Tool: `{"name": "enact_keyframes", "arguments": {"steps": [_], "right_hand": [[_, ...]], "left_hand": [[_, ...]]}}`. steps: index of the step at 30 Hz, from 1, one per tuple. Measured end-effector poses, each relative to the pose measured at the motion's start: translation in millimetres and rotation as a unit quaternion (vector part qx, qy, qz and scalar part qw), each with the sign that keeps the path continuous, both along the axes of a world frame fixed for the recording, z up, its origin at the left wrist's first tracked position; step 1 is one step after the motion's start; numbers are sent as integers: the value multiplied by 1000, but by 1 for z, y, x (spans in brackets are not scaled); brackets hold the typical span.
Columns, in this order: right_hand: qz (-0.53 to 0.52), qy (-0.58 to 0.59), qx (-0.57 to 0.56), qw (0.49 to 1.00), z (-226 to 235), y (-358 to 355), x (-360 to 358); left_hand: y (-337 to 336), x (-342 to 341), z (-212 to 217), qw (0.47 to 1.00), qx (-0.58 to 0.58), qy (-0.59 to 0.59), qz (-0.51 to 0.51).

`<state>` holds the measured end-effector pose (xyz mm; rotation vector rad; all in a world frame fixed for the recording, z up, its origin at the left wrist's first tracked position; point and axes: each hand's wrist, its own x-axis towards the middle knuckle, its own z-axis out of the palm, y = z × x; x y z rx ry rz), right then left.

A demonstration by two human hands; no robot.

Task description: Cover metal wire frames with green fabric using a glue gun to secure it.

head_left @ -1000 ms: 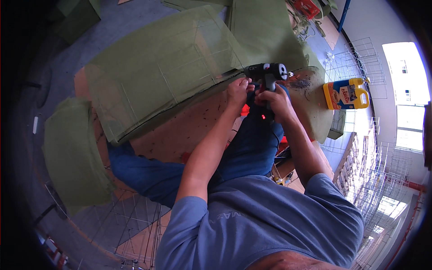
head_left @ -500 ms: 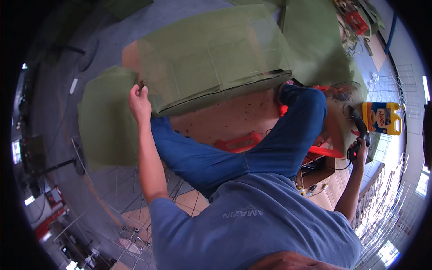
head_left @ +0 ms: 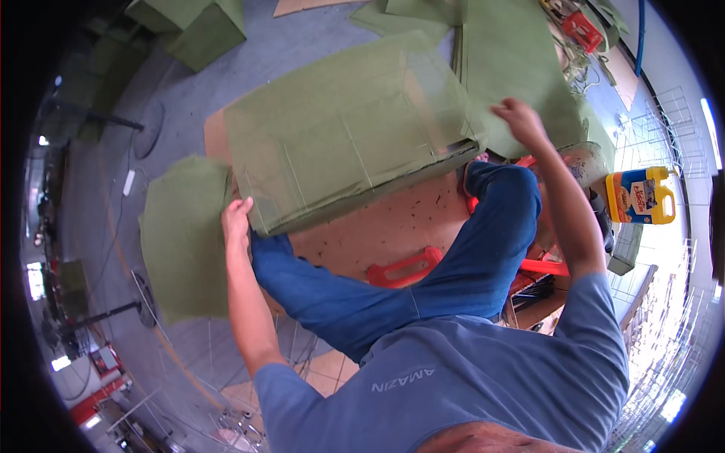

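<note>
Across my legs lies a wire-framed box covered in thin green fabric [head_left: 325, 136], with a dark seam along its near edge. My left hand [head_left: 238, 217] is closed on the fabric at the near left corner of this box. My right hand [head_left: 521, 121] is in the air off the box's right end, above a large green sheet; its fingers are loosely bent and apart, and nothing shows in them. A black hand tool [head_left: 600, 215] lies at my right beside the yellow jug, partly hidden by my forearm.
A yellow and blue jug [head_left: 640, 196] stands at the right, near wire grids [head_left: 672, 279]. Green fabric [head_left: 185, 234] hangs at the left. Below the box are a brown board [head_left: 340, 241] and a red plastic frame [head_left: 408, 268]. Green boxes [head_left: 204, 34] stand far left.
My right hand has let go of the black tool and moved up and left to the box's right end. The box has tilted slightly, and my left hand has come nearer with its corner.
</note>
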<state>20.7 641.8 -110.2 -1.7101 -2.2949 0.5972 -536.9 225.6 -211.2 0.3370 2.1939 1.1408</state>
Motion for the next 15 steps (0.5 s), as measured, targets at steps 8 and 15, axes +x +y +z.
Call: {"name": "enact_keyframes", "arguments": {"steps": [8, 15], "right_hand": [[14, 207, -219, 953, -4, 17, -59], [-21, 391, -291, 873, 41, -36, -19]], "left_hand": [[-3, 9, 63, 973, 209, -73, 68], [-39, 52, 113, 972, 181, -114, 99]]}}
